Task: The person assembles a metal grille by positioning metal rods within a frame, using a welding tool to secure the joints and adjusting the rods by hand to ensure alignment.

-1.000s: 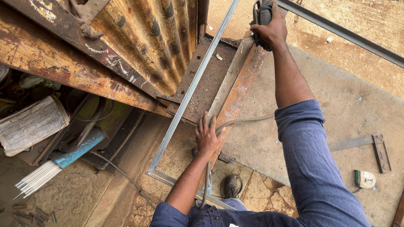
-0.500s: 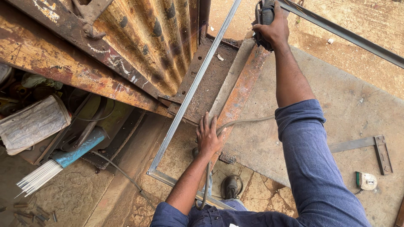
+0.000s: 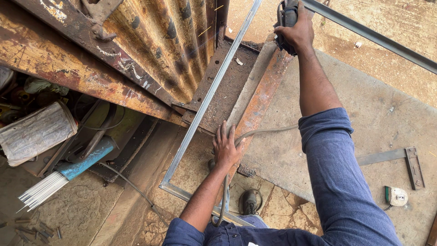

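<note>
My right hand [image 3: 297, 31] is stretched far forward and grips a dark power tool [image 3: 286, 16] at the top of a grey steel frame [image 3: 205, 105]. A few sparks fly to the left over the corrugated sheet. My left hand [image 3: 226, 146] lies flat, fingers apart, pressing on a rusty steel bar [image 3: 261, 98] beside the frame. The tool's grey cable [image 3: 266, 131] runs under my left hand and down past my shoe [image 3: 249, 202]. Both sleeves are blue.
A rusty corrugated metal sheet [image 3: 159, 41] leans at upper left. A bundle of welding rods [image 3: 43, 190] in a blue wrapper and a paper-wrapped packet [image 3: 36, 132] lie at left. A steel square [image 3: 396, 157] and tape measure [image 3: 396, 196] rest on the concrete at right.
My right hand with the tool has shifted slightly along the frame's far end. My left hand stays pressed on the rusty bar.
</note>
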